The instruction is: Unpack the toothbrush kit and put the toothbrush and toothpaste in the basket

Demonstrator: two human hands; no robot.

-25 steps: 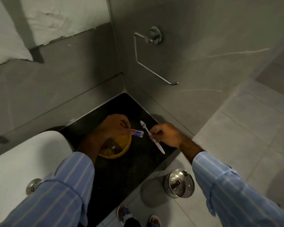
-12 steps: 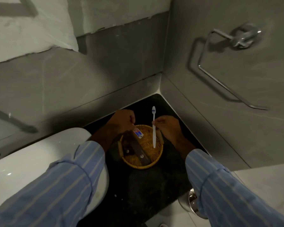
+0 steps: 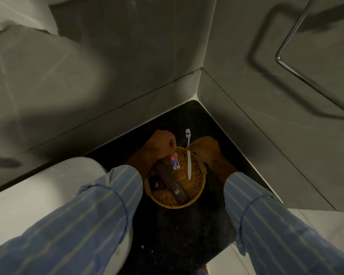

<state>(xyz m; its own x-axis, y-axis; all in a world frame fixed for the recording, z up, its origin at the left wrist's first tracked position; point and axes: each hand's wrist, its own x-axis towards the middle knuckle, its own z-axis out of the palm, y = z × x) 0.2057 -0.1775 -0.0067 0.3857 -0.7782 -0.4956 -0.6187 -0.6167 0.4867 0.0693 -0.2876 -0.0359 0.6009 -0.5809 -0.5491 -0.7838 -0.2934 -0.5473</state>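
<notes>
A round woven basket (image 3: 179,202) sits on the black counter (image 3: 179,235) in the wall corner. My left hand (image 3: 159,144) pinches a small red, white and blue toothpaste tube (image 3: 174,163) by its end, dangling it over the basket. My right hand (image 3: 204,148) grips a white toothbrush (image 3: 188,155) near its middle; the bristle head points to the far wall and the handle end hangs over the basket. Dark brown packets (image 3: 172,184) lie inside the basket.
A white basin (image 3: 38,197) fills the left side beside the counter. Grey tiled walls (image 3: 107,56) meet right behind the basket. A chrome towel rail (image 3: 298,66) juts from the right wall. My striped sleeves cover the near counter.
Both hands travelled from beside the basket to above it, carrying toothpaste and toothbrush. My head has moved closer and the view has swung leftward; the metal bin on the floor has left view.
</notes>
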